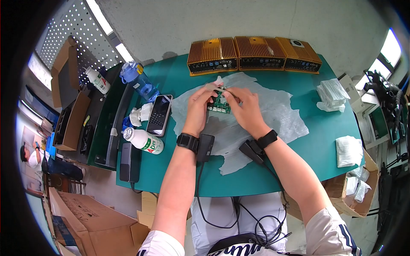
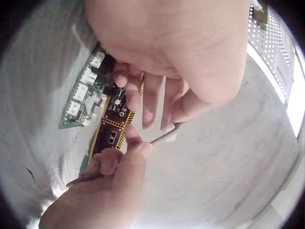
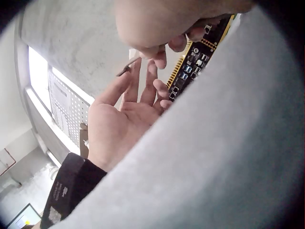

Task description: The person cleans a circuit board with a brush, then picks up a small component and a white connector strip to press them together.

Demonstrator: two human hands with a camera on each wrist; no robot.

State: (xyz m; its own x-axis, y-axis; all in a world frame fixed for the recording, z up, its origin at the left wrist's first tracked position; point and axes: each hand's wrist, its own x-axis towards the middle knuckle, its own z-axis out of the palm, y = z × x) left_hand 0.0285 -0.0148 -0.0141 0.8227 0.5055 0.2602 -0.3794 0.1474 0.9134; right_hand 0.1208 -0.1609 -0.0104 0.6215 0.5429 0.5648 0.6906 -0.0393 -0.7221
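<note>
Above the middle of the table, my left hand [image 1: 199,106] and right hand [image 1: 245,109] meet over a green circuit board [image 1: 219,106] with white connectors along its edge. A thin, narrow, greyish strip [image 2: 164,135] spans the gap between them. My right thumb and forefinger pinch one end; the left thumb and forefinger hold the other. The strip [image 3: 128,66] looks slightly bent near the left thumb. Beneath the board, a crumpled translucent white sheet [image 1: 273,111] is spread out. The hands cover part of the board.
Three gold finned computer boxes [image 1: 260,53] stand along the back. To the left are a blue water bottle [image 1: 139,81], a phone [image 1: 159,115], a white bottle [image 1: 143,141] and a black power bank [image 1: 130,162]. Wrapped packets [image 1: 333,94] lie right, above an open carton [image 1: 368,187].
</note>
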